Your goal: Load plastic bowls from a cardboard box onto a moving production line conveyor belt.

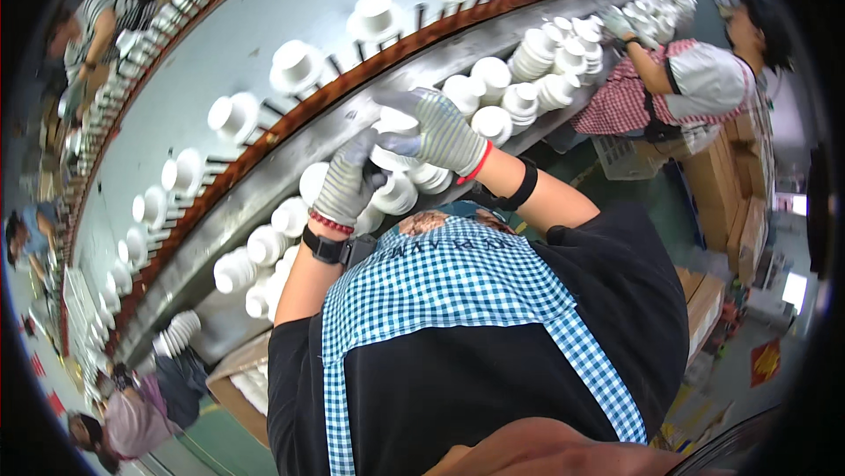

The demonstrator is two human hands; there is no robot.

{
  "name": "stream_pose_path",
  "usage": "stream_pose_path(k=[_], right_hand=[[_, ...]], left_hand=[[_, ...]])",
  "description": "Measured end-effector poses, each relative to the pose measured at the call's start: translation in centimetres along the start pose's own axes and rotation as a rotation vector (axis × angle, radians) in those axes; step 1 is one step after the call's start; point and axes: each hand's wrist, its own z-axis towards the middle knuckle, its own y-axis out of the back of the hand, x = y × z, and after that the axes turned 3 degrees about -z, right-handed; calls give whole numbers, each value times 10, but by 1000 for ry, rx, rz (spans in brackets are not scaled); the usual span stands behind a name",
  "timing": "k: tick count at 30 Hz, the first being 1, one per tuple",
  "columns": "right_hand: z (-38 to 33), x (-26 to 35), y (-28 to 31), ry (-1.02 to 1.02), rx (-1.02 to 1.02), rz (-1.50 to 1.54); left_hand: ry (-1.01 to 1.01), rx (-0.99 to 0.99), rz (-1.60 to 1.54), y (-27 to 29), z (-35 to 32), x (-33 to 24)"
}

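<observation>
White ceramic cups [396, 163], nested in a short stack, sit between two gloved hands above the grey metal shelf [290, 154]. The right hand [436, 128] is clamped over the top of the stack; the left hand [348, 181] closes against its side. More white cup stacks [264, 247] crowd the shelf nearby, and upturned cups on pegs [295, 66] line the conveyor behind.

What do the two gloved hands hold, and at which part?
Both hold white ceramic cups: the right hand grips the top cup over its rim, and the left hand steadies the stack from the side.
</observation>
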Motion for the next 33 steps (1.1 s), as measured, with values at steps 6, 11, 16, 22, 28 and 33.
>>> stream_pose_path(k=[6, 11, 16, 22, 28, 33], right_hand=[[-71, -65, 85, -364, -41, -85], [-99, -104, 130, -205, -57, -87], [-87, -117, 152, -218, 47, -47], [-59, -118, 141, -159, 241, 70], [-49, -126, 137, 26, 351, 51], [-44, -146, 158, -99, 161, 92]], left_hand=[[84, 101, 555, -58, 40, 45], [1, -107, 1087, -41, 58, 66], [95, -161, 1519, -13, 22, 89], [-49, -502, 1380, 14, -41, 120], [187, -664, 1131, 19, -68, 135], [343, -596, 1247, 9, -68, 128]])
